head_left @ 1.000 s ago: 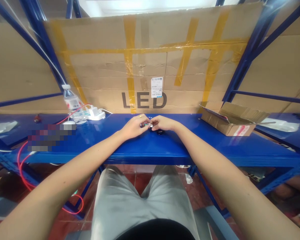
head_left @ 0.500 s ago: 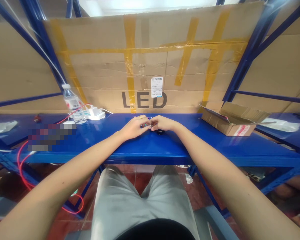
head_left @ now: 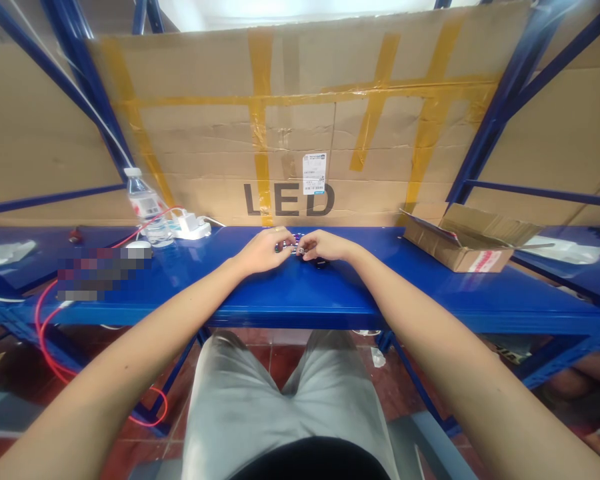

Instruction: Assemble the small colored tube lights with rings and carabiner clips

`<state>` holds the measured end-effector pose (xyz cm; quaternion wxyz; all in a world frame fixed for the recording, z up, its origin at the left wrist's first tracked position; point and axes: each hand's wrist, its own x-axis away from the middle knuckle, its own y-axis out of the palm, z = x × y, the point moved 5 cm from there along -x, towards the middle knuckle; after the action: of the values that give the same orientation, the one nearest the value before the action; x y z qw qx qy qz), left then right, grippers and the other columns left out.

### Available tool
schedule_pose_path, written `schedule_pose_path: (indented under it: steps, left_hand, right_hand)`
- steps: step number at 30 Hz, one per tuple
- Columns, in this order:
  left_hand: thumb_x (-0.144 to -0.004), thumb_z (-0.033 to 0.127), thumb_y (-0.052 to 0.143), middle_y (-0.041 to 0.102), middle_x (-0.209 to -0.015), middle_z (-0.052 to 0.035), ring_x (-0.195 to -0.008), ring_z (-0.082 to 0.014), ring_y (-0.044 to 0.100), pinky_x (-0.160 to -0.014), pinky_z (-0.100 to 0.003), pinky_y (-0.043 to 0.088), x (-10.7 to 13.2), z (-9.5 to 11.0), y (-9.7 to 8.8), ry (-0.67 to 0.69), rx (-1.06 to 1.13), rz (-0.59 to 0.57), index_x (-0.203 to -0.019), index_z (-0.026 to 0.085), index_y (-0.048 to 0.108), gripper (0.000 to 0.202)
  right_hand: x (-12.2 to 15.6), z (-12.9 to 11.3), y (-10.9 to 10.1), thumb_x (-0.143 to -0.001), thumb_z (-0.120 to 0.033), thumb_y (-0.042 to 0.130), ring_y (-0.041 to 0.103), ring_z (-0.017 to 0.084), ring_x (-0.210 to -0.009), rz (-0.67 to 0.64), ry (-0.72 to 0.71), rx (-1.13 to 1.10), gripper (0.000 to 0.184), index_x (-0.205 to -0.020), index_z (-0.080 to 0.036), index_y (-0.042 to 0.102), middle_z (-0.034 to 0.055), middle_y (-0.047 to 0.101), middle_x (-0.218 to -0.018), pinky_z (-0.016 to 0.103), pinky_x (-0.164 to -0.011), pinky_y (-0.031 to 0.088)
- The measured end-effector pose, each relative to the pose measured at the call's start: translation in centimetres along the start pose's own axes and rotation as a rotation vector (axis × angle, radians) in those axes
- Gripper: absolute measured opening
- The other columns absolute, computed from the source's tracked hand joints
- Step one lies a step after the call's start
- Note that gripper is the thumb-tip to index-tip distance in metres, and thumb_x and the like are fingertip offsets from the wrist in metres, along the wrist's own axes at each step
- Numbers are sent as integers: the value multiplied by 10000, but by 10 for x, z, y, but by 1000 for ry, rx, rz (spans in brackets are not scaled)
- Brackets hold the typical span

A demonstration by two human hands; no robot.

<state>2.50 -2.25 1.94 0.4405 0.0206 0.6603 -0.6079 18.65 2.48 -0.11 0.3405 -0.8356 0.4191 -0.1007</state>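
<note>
My left hand and my right hand meet at the middle of the blue metal shelf. Both pinch a small part with metallic and coloured bits between their fingertips; it is too small to name. The fingers of both hands are curled closed around it. A small dark piece lies on the shelf just under my right hand. My forearms stretch out over my lap in grey trousers.
A water bottle, a white power adapter and red cable sit at the left. An open cardboard box stands at the right. A taped cardboard sheet marked LED backs the shelf.
My left hand has turned slightly, its fingers shifting over the small part. Both hands stay at the same spot on the shelf.
</note>
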Motion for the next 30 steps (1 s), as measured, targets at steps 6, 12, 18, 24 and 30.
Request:
schedule_pose_path:
  steps: [6, 12, 18, 24, 30]
  left_hand:
    - [-791, 174, 574, 733, -905, -29, -805, -176, 643, -770, -307, 494, 3, -15, -6, -130, 92, -145, -893, 184, 721, 179]
    - [-781, 307, 661, 733, -946, -40, -795, -179, 658, -706, -268, 483, 12, -31, 3, -264, 139, -455, -1009, 199, 742, 265]
    - [-791, 329, 663, 728, -908, -35, -801, -182, 651, -709, -268, 468, 12, -40, 5, -282, 167, -473, -893, 205, 741, 179]
    - [-745, 229, 662, 703, -851, -24, -724, -160, 618, -655, -264, 464, 13, -35, 7, -358, 248, -469, -918, 192, 715, 184]
    - [-764, 260, 670, 718, -836, -20, -736, -166, 641, -663, -267, 471, 12, -36, 6, -344, 266, -485, -882, 194, 730, 148]
  right_hand:
    - [1, 2, 0, -673, -147, 729, 597, 157, -747, 7, -3, -144, 166, -833, -165, 691, 30, 699, -825, 290, -690, 482]
    - [5, -8, -2, -709, -184, 737, 636, 172, -850, 16, -78, -319, 197, -903, -174, 710, 60, 722, -923, 309, -772, 527]
    - [10, -15, 4, -684, -213, 761, 612, 160, -816, -79, -18, -171, 199, -879, -173, 761, 28, 730, -878, 317, -813, 493]
    - [7, -10, 5, -650, -201, 788, 623, 172, -803, -53, 21, -78, 186, -833, -178, 769, 32, 741, -857, 317, -792, 489]
    - [2, -6, 4, -660, -162, 761, 634, 174, -783, -44, 17, 43, 231, -887, -185, 799, 23, 757, -878, 313, -769, 499]
